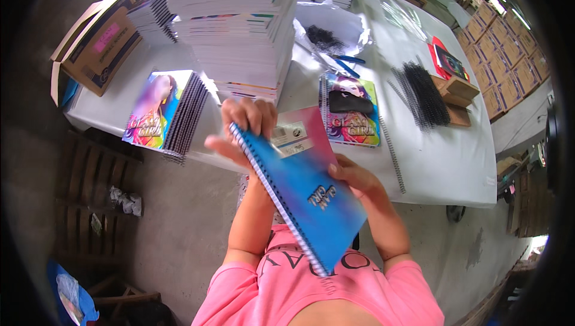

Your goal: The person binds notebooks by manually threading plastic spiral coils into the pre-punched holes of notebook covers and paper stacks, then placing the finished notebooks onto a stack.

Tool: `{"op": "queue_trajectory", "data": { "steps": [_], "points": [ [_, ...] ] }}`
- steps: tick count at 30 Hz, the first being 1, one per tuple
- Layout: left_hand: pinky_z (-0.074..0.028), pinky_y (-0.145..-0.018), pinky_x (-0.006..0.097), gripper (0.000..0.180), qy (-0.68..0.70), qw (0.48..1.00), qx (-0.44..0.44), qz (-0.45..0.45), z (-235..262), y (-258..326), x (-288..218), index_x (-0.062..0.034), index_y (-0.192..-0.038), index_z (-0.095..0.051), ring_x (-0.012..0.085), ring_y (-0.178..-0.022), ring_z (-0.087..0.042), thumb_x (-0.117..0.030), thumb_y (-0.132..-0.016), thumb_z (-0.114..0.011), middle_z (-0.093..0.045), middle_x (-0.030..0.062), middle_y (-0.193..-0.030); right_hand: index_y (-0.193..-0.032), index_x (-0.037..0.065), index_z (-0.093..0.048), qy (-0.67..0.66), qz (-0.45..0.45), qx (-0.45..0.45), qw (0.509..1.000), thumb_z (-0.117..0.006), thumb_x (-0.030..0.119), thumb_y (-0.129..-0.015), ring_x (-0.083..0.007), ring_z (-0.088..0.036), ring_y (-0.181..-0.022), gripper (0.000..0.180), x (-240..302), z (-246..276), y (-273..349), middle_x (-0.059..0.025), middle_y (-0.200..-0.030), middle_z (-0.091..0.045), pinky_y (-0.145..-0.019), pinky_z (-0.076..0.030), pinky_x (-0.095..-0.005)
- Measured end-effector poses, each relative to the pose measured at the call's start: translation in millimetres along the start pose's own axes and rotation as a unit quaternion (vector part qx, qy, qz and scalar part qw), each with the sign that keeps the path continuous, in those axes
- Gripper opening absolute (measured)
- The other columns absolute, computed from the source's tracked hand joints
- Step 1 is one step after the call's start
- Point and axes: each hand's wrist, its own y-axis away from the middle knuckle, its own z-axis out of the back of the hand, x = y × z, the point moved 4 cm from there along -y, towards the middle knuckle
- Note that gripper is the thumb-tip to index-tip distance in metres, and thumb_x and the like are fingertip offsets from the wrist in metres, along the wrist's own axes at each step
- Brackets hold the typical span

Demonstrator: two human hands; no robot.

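A blue and pink spiral notebook is held tilted in front of my chest, its binding edge facing left. A spiral coil runs down that edge. My left hand is at the top corner by the coil, fingers curled over it and thumb out to the side; it is slightly blurred. My right hand grips the right edge, thumb on the cover and fingers hidden behind. Beyond the notebook lies another colourful spiral notebook with a black pouch-like object on it. One loose black coil lies beside that.
A tall stack of unbound books stands on the white table. Left of it are a pile of spiral notebooks and a cardboard box. Blue-handled pliers, a plastic bag and a bundle of black coils lie to the right.
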Motion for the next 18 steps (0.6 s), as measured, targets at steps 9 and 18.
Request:
{"op": "queue_trajectory", "data": {
  "steps": [9,18],
  "points": [
    [-0.042,-0.049,0.02,0.02,-0.205,0.884,-0.314,0.279,30.6,30.3,-4.7,0.0015,-0.082,-0.06,0.0069,-0.057,-0.054,-0.017,-0.088,-0.057,-0.061,0.0038,-0.073,-0.102,-0.003,-0.059,0.264,0.138,-0.117,0.947,-0.067,0.017,-0.083,-0.0089,-0.055,-0.081,0.028,38.6,24.5,2.5,-0.0042,-0.09,-0.063,-0.075,-0.045,-0.0236],
    [-0.043,-0.053,0.019,0.017,-0.217,0.92,-0.189,0.266,58.6,42.8,-13.4,0.0075,-0.093,-0.061,0.0036,-0.061,-0.05,-0.008,-0.087,-0.057,-0.059,0.001,-0.075,-0.097,-0.001,-0.062,0.459,0.203,-0.161,0.85,-0.062,0.021,-0.086,-0.0143,-0.059,-0.063,0.025,54.7,9.4,17.3,-0.0101,-0.072,-0.064,-0.061,-0.046,-0.0252]
  ]
}}
